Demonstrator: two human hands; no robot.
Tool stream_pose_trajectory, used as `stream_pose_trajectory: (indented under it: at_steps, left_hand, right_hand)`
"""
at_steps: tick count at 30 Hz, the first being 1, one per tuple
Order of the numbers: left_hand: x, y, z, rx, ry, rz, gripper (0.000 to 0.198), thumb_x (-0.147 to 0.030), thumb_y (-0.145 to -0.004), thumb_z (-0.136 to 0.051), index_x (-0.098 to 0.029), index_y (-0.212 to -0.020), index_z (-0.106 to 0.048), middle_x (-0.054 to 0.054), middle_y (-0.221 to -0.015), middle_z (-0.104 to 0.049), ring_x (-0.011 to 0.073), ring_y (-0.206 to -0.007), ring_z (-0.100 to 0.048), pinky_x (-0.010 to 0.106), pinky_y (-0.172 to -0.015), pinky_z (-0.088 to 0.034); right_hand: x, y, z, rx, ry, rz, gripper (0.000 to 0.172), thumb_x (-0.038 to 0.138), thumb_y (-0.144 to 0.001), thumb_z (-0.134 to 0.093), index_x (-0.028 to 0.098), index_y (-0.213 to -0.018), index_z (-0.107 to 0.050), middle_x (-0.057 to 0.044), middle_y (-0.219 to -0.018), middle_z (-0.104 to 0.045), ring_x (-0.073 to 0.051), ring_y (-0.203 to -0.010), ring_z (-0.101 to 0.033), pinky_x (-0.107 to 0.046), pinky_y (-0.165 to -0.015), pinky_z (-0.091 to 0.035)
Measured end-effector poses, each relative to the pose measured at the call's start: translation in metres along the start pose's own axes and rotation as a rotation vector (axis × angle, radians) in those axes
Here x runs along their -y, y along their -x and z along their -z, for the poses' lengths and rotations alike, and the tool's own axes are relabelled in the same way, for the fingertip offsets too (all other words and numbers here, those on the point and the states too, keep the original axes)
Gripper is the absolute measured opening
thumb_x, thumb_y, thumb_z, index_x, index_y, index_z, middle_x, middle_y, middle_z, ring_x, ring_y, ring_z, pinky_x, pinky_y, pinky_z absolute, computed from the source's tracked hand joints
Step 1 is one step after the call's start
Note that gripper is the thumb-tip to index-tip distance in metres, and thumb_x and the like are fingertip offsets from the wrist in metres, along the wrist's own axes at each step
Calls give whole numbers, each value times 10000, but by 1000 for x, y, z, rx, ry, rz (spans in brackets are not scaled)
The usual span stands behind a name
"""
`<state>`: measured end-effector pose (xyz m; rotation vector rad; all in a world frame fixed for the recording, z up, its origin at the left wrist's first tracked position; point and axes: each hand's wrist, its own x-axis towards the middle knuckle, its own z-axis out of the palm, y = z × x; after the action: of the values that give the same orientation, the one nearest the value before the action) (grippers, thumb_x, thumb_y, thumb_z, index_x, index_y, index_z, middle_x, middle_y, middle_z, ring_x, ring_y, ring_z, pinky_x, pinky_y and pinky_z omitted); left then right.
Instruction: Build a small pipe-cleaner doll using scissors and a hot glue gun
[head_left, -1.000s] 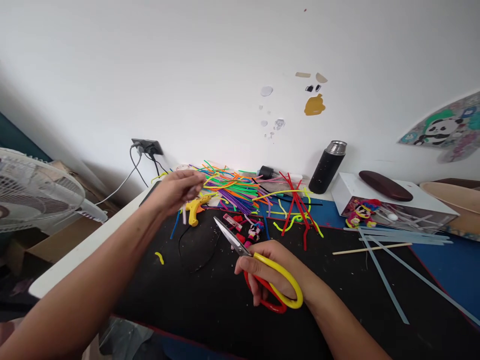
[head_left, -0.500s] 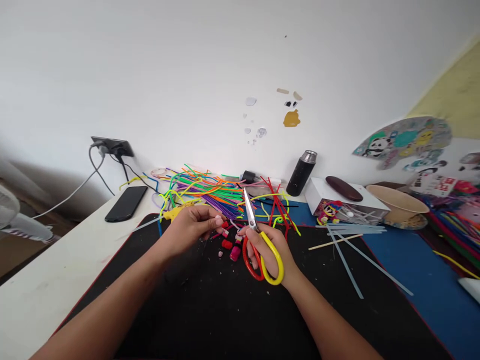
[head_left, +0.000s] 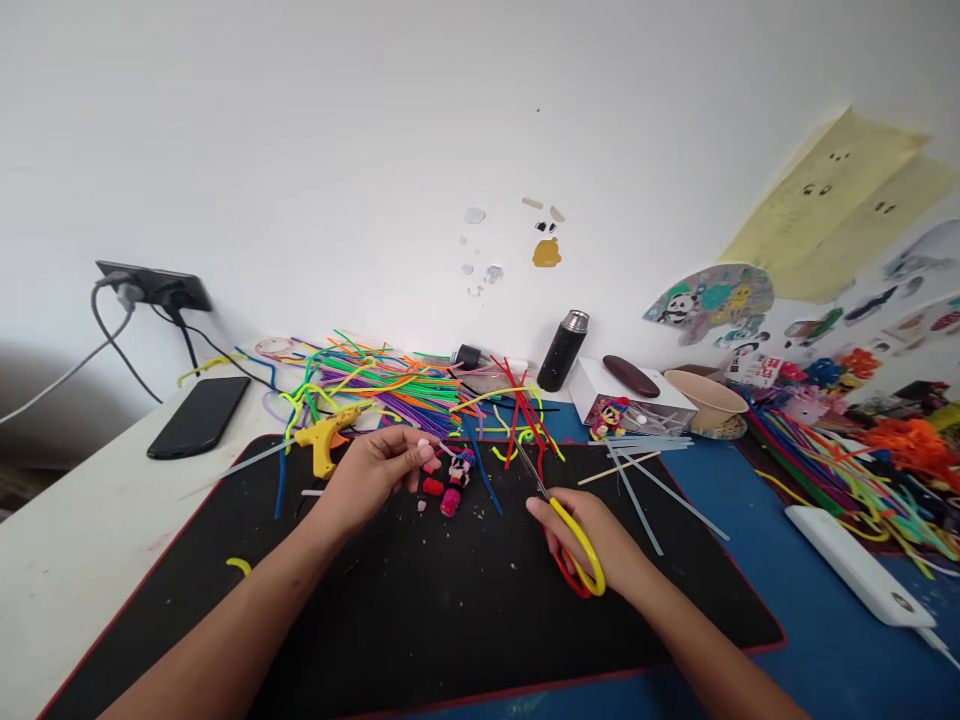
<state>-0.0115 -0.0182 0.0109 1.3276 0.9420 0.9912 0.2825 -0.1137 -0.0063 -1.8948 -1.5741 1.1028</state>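
Observation:
My right hand point(head_left: 596, 535) grips a pair of scissors point(head_left: 576, 535) with one yellow and one red handle; its blades point away and up to the left. In my left hand point(head_left: 382, 462), thumb and finger pinch a small pale pink piece point(head_left: 424, 446). Just right of those fingers lies a small doll-like figure point(head_left: 460, 465) of pipe cleaner, with a magenta piece point(head_left: 451, 502) and a red piece point(head_left: 433, 487) near it. A small pink bit point(head_left: 421, 506) rests on the black mat point(head_left: 420, 620).
A yellow glue gun point(head_left: 324, 442) lies left of my left hand. Behind are a heap of pipe cleaners point(head_left: 390, 380), a black flask point(head_left: 562, 352) and a white box point(head_left: 592, 380). A phone point(head_left: 199, 418) is at left, glue sticks point(head_left: 641, 510) and a white power strip point(head_left: 855, 565) at right.
My right hand has moved right with the scissors, away from the small figure, which now shows more fully. My left hand keeps its pinch. The view has turned to the right.

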Motion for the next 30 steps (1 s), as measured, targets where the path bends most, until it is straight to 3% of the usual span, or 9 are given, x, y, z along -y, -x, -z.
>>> stream_pose_trajectory:
  at_steps: [5,9,13,16,19,23,30]
  left_hand:
    - [-3,2,-4,27,-1,2,559,-683,-685,-850,-165,-859,-733,62,-784,-785,114,-494,-562,225,-454,-341]
    - [-2,4,-7,65,-26,-4,528,-662,-710,-830,-166,-859,-725,55,-781,-771,114,-492,-555,231,-451,-387]
    - [4,4,-8,119,-43,-15,477,-600,-758,-799,-162,-934,-726,50,-810,-768,109,-491,-543,255,-482,-453]
    - [7,6,-9,135,-68,-45,420,-541,-796,-766,-159,-966,-728,60,-836,-770,115,-514,-540,271,-519,-483]
    - [7,9,-10,147,-114,-67,360,-482,-832,-731,-165,-1002,-737,48,-826,-752,128,-547,-552,273,-547,-485]
    - [4,12,-11,154,-186,-118,356,-422,-877,-675,-173,-1126,-729,1,-744,-693,134,-552,-555,271,-589,-467]
    - [4,14,-14,201,-281,-149,472,-415,-918,-632,-173,-1323,-654,-16,-696,-706,165,-580,-569,284,-641,-460]
  right_hand:
    - [9,7,25,-12,320,-46,449,623,-1017,-511,228,-811,-571,0,-650,-677,-142,-473,-631,-220,-463,-392]
    - [21,5,33,-59,662,-55,381,544,-1005,-584,206,-869,-698,-84,-829,-770,-220,-728,-724,-268,-576,-380]
    - [29,7,32,-45,749,-54,281,457,-936,-697,215,-1041,-795,-122,-969,-798,-290,-880,-741,-297,-629,-376]
    - [40,13,33,-26,798,-25,219,378,-920,-720,224,-1040,-819,-118,-968,-803,-302,-901,-739,-304,-648,-374]
    - [54,20,31,-48,732,68,203,360,-966,-665,240,-1027,-816,-80,-892,-799,-260,-814,-725,-302,-647,-380]
    - [72,17,18,-71,394,190,264,438,-984,-628,234,-997,-794,-21,-711,-725,-201,-639,-665,-280,-592,-396]
    - [90,-10,-19,10,-7,229,301,470,-977,-637,204,-1061,-753,49,-602,-604,-112,-452,-506,-225,-458,-355]
